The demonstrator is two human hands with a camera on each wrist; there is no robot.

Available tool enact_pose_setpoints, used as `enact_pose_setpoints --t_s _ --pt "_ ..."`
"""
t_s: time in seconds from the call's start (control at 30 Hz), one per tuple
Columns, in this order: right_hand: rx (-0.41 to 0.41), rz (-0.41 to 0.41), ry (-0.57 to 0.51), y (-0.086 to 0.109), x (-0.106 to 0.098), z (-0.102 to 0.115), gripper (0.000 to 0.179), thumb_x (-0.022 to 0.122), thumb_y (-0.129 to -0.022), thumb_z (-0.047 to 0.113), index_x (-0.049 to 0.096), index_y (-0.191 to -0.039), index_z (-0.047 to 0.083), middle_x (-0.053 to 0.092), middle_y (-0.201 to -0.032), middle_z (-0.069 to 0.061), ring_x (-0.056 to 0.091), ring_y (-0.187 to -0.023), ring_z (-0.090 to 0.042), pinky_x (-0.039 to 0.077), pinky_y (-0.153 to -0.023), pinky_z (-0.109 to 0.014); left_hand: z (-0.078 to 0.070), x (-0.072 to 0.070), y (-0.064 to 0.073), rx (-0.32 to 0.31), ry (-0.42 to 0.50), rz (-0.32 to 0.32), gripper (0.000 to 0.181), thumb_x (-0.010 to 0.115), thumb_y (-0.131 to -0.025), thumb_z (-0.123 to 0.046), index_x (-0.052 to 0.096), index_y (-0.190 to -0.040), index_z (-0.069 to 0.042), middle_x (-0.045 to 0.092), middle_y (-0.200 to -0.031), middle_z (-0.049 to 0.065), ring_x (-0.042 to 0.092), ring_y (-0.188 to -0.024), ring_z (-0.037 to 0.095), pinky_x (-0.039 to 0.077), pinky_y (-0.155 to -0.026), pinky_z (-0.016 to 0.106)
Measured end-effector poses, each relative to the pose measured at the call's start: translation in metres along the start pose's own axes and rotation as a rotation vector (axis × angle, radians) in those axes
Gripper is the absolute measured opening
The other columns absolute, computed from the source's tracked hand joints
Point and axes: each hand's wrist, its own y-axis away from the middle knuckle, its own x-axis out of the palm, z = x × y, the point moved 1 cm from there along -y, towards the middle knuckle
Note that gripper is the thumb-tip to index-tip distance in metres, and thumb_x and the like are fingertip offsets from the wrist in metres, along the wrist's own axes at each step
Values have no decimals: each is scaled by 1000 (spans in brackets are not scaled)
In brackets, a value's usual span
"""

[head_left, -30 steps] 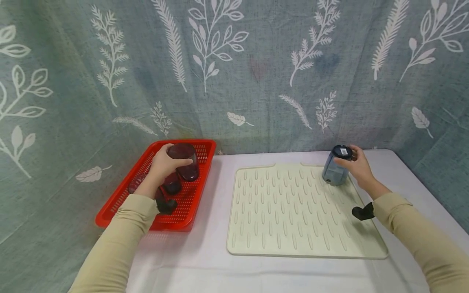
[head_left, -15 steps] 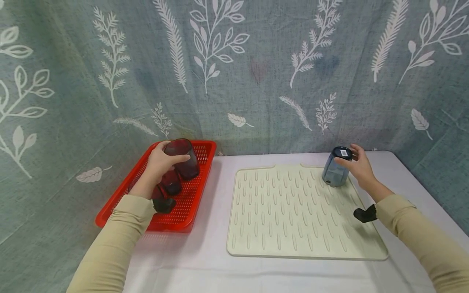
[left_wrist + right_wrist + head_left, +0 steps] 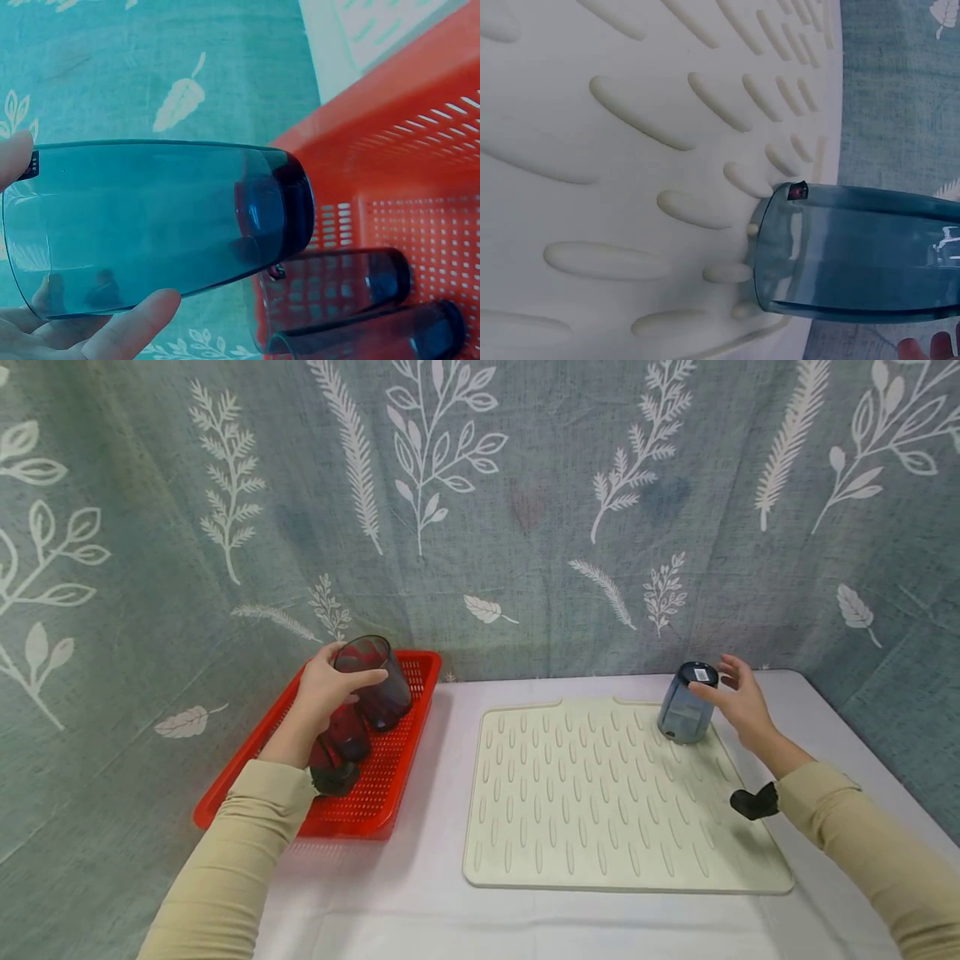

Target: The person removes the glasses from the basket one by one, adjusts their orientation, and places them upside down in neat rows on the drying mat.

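Observation:
In the head view my left hand (image 3: 324,692) grips a tinted drinking glass (image 3: 381,689) near its rim, tilted over the red basket (image 3: 408,785). The left wrist view shows this glass (image 3: 157,225) lying across between thumb and fingers, its thick base toward the basket. Further glasses (image 3: 322,289) lie on their sides below it. A blue-tinted glass (image 3: 686,710) stands upside down at the far right corner of the pale ribbed mat (image 3: 585,793). Beside it, my right hand (image 3: 744,702) has its fingers spread off the glass; the thumb is near its side, contact unclear.
The mat lies on a white-covered table (image 3: 435,877), to the right of the basket. A leaf-patterned curtain (image 3: 525,585) hangs behind and along both sides. Small black devices (image 3: 753,802) sit at the wrists.
My left hand has raised and tilted its glass slightly, so the open rim shows more. The right fingers have come away from the standing glass, which stays on the mat.

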Motion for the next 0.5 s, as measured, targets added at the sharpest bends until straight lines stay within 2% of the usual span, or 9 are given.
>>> enact_pose_setpoints --t_s 0.07,0.13,0.2,0.3,0.4,0.43,0.5 --pt "11 -4 5 -1 -1 -2 89 61 -86 37 4 -147 8 9 -150 -23 10 -136 -41 18 -103 -61 -1 0 1 2 11 -2 102 72 -76 -40 3 -148 -16 28 -144 19 49 -114 44 34 -100 53" --pt "31 -31 41 -8 -2 -11 89 61 -84 44 6 -148 16 14 -150 -15 14 -137 -33 23 -102 -60 -3 0 1 4 20 -6 102 71 -76 -39 3 -148 -17 28 -144 19 49 -114 44 34 -100 53" --pt "41 -34 46 -16 -6 -21 88 61 -84 44 6 -148 20 15 -151 -12 13 -138 -31 22 -102 -61 -4 1 2 9 35 -8 101 71 -77 -39 4 -148 -16 27 -145 17 49 -114 44 35 -99 53" --pt "17 -72 67 -49 -13 -69 88 62 -78 53 9 -145 35 18 -150 -4 16 -137 -27 25 -99 -62 -7 1 3 20 60 -8 99 71 -77 -38 5 -148 -16 25 -146 16 49 -115 42 38 -98 51" --pt "-29 -93 57 -78 -20 -110 88 65 -75 54 10 -143 41 17 -151 -5 16 -137 -32 22 -99 -64 -10 2 4 24 84 -7 97 71 -78 -37 7 -148 -16 24 -147 14 48 -116 40 41 -95 49" --pt "-43 -108 59 -85 -22 -120 88 65 -73 56 11 -142 44 18 -151 -4 16 -136 -32 22 -99 -65 -11 3 4 22 88 -8 97 71 -78 -37 7 -148 -16 24 -147 14 47 -117 40 41 -95 48" --pt "-37 -110 50 -85 -24 -120 87 65 -75 55 11 -142 43 18 -151 -4 16 -137 -30 22 -99 -64 -11 4 5 22 106 -7 96 70 -78 -36 7 -148 -16 25 -147 13 47 -117 38 43 -95 47"
